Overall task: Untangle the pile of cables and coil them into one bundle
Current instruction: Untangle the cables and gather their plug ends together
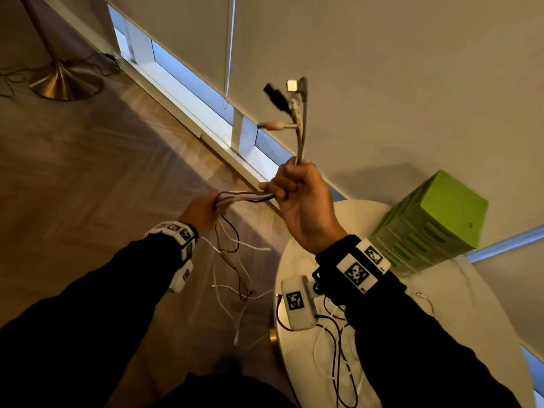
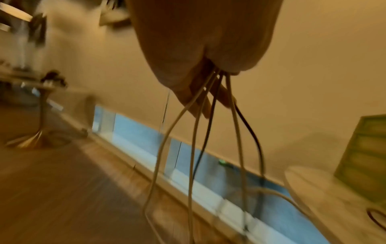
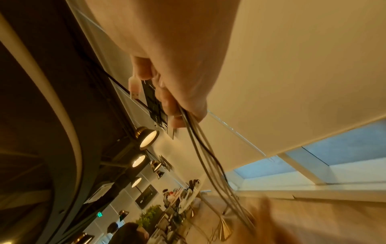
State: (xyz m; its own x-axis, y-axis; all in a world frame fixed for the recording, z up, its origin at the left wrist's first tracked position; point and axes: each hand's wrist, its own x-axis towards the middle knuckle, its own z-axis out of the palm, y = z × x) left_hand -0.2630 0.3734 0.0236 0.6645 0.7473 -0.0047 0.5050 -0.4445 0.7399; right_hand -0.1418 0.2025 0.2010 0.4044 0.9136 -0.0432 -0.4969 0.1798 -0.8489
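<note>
Cables [image 1: 250, 197] run between both hands: right hand [image 1: 300, 198] fisted around them, left hand [image 1: 203, 212] pinching them.

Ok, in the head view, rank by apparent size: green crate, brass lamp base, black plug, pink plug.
1. green crate
2. brass lamp base, though it stands farther away, so true size is unsure
3. black plug
4. pink plug, looks close to the black one
</note>
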